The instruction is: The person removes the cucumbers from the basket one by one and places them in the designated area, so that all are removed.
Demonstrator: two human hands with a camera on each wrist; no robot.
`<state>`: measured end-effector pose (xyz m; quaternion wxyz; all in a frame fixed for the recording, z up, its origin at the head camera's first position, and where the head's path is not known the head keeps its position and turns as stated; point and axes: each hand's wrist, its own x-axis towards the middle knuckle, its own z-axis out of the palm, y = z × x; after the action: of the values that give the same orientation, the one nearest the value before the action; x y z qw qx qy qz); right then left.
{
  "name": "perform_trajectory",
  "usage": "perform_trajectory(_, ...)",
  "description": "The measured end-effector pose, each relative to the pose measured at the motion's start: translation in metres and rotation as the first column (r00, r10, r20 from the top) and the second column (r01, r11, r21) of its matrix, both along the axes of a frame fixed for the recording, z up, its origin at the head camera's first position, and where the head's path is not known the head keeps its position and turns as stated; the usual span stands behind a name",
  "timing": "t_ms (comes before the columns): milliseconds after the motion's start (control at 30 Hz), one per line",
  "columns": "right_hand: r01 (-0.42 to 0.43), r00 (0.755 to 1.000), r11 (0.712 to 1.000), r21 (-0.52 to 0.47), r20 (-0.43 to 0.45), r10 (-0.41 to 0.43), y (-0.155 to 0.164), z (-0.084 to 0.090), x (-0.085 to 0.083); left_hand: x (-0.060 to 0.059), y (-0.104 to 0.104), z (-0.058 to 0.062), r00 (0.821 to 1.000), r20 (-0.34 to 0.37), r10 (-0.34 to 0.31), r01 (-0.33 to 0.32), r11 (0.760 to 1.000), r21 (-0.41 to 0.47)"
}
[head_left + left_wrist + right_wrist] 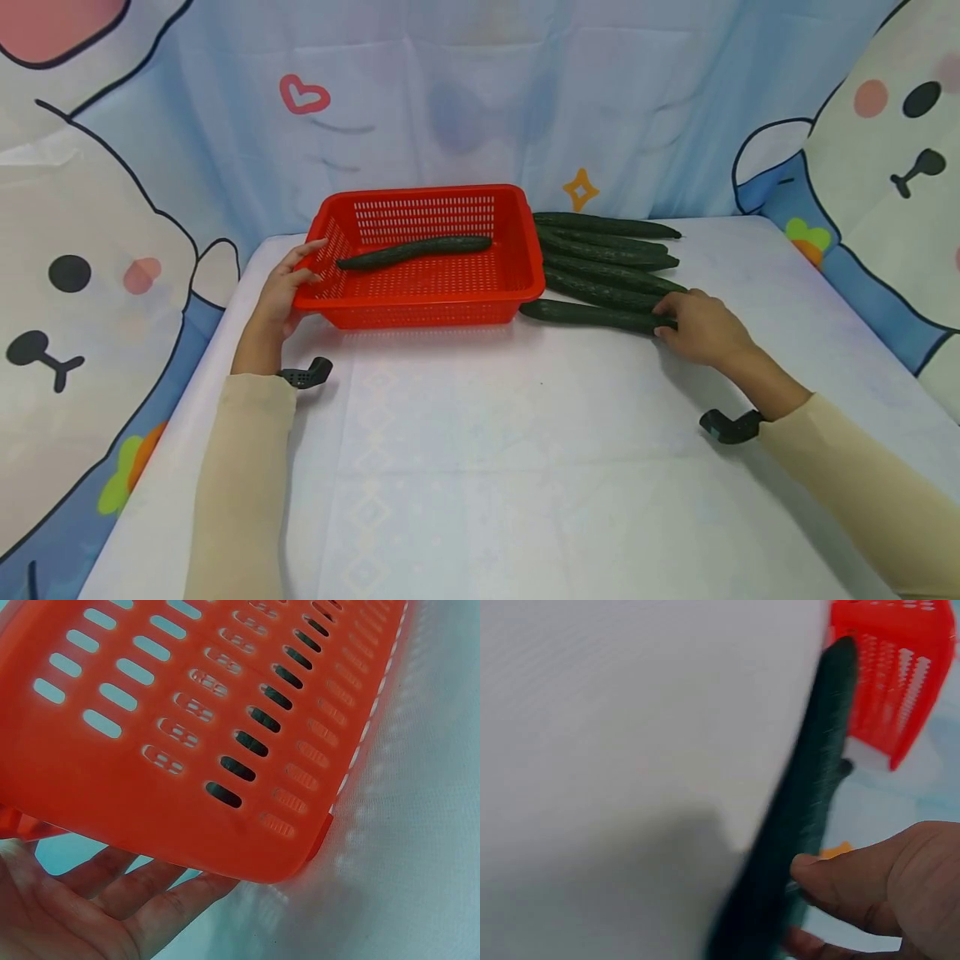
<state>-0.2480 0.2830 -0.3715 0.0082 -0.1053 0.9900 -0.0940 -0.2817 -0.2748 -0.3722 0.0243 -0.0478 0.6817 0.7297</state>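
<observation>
My left hand [279,292] grips the left end of a red plastic basket [420,313], with digits over its rim and fingers [161,904] along the outer end wall in the left wrist view. One dark green cucumber [416,251] lies inside the basket. To the right, my right hand [701,325] holds another cucumber [592,314] near its right end, thumb on one side and fingers on the other. The held cucumber's far end points to the basket's lower right corner; the right wrist view shows this cucumber [806,780] large and blurred.
Several more cucumbers [611,273] lie side by side behind the held one, against the basket's right side. A white cloth [495,467] covers the table. Behind it hangs a printed blue curtain [480,100].
</observation>
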Motion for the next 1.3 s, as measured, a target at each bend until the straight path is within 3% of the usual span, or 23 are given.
perform_trajectory(233,-0.081,0.993,0.997,-0.015,-0.083,0.080,-0.042,0.034,0.006,0.000,-0.004,0.002,1.000,-0.010,-0.011,0.011,1.000,0.009)
perform_trajectory(367,-0.148,0.984,0.988,-0.039,-0.107,0.143,-0.076,0.056,0.000,0.000,-0.005,0.003,1.000,-0.015,-0.015,0.015,1.000,-0.003)
perform_trajectory(633,-0.328,0.945,0.933,-0.145,-0.064,0.322,-0.148,0.069,-0.045,-0.003,-0.003,-0.002,1.000,0.000,-0.022,0.022,1.000,0.000)
perform_trajectory(867,-0.384,0.915,0.899,-0.212,0.045,0.401,-0.196,0.061,-0.083,-0.004,0.002,-0.008,0.999,-0.005,-0.033,0.033,0.999,0.020)
perform_trajectory(1033,-0.330,0.922,0.927,-0.181,0.149,0.357,-0.223,0.052,-0.102,-0.005,0.002,-0.005,0.999,0.002,-0.034,0.034,0.999,0.008)
perform_trajectory(1300,-0.149,0.946,0.985,-0.085,0.277,0.167,-0.265,0.045,-0.118,-0.006,-0.004,-0.001,1.000,0.010,-0.024,0.024,1.000,-0.006)
